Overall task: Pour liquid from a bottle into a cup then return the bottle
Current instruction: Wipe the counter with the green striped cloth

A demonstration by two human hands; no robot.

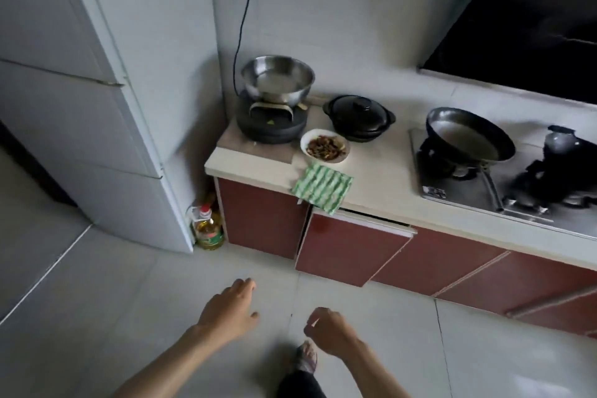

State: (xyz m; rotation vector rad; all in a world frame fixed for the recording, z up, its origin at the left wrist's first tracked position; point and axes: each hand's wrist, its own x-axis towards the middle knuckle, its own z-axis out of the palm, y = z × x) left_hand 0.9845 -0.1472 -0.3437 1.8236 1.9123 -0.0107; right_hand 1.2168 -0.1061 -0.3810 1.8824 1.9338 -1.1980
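Judging by the scene, nothing is begun: the bottle (208, 227) stands capped on the floor beside the fridge (97, 107), no cup visible. Left hand (230, 307) open, right hand (328, 329) loosely curled, both empty, well short of the fridge.

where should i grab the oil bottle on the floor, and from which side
Probably by the clear carry handle beside the red cap at the top of the oil bottle, coming from above and the front. The fridge and red cabinet wall in its sides, so the body is hard to wrap. The left hand is nearer.
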